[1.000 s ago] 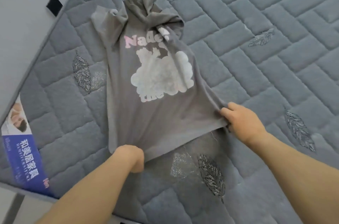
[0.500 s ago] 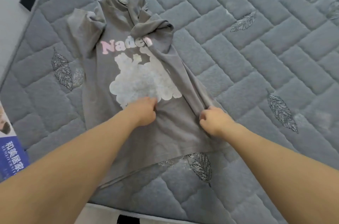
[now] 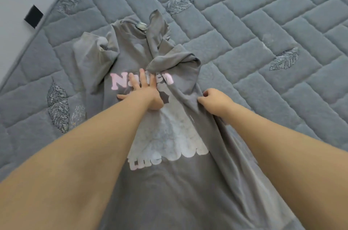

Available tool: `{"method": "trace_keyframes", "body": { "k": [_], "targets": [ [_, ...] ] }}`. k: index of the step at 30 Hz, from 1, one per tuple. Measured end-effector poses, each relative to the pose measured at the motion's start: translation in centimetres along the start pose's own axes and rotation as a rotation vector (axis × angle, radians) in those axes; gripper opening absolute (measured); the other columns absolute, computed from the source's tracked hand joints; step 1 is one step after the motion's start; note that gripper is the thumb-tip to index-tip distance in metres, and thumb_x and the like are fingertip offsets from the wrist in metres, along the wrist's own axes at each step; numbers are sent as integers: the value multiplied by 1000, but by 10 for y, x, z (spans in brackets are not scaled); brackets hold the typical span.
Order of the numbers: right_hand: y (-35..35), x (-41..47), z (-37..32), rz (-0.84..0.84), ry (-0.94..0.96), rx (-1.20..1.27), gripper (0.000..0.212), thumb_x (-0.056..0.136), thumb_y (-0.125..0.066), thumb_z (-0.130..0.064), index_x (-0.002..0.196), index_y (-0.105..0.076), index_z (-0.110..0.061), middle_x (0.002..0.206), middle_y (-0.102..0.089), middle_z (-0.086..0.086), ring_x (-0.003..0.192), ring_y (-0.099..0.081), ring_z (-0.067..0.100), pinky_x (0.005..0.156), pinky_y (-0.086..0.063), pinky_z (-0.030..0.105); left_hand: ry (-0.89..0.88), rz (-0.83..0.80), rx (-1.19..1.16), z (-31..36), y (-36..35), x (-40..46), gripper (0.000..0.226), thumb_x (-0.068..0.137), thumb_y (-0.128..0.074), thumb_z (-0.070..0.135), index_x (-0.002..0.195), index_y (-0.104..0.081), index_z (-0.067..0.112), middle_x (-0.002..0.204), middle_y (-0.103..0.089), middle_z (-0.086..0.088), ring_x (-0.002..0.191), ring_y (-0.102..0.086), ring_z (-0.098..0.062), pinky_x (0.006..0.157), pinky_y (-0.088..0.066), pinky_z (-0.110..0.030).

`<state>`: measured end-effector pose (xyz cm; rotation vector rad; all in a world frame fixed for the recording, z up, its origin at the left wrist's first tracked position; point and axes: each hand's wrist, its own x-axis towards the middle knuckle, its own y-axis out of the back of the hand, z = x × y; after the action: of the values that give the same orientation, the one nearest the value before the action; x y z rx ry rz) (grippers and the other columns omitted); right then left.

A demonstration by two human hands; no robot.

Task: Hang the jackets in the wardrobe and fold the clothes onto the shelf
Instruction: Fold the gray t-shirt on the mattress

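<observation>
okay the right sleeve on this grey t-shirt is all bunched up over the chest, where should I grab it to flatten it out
Pinch the sleeve at its open cuff, the folded edge nearest the pink lettering, and come from the right side. It lies flopped inward across the t-shirt, so pulling outward to the right should unroll it. The left hand already presses the chest flat; the right hand, pinching the side fabric, is closest.

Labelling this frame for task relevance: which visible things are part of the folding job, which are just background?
Job:
- grey T-shirt, spread print-up on the bed
- left hand, pressed flat on its print
- right hand, pinching a fabric fold

Background:
- quilted mattress
- black tab on the wall
</observation>
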<state>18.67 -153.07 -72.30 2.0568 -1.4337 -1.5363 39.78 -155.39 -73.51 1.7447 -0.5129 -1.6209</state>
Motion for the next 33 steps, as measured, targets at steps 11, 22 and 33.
{"method": "trace_keyframes", "body": {
  "k": [11,22,33],
  "targets": [
    [41,32,-12,-297,-266,847,14,85,-62,-8,77,-71,-14,72,-70,10,61,-66,23,59,-55,30,126,-88,-16,13,-8,12,102,92,-51,40,144,36,37,139,59,1,132,48,-38,94,-2,-87],
    [112,70,35,484,-122,133,61,77,-65,-13,134,-45,-16,129,-47,15,116,-49,32,102,-42,38,189,-162,-17,18,1,12,126,78,-63,33,131,52,31,129,66,-2,130,49,-42,91,-5,-88],
    [86,119,-54,298,422,-701,27,90,-50,-38,100,-39,-16,100,-68,12,93,-62,33,80,-34,41,184,-154,-4,15,-8,22,121,78,-55,39,127,55,32,127,68,-1,123,54,-41,88,-1,-88]
  ]
}}
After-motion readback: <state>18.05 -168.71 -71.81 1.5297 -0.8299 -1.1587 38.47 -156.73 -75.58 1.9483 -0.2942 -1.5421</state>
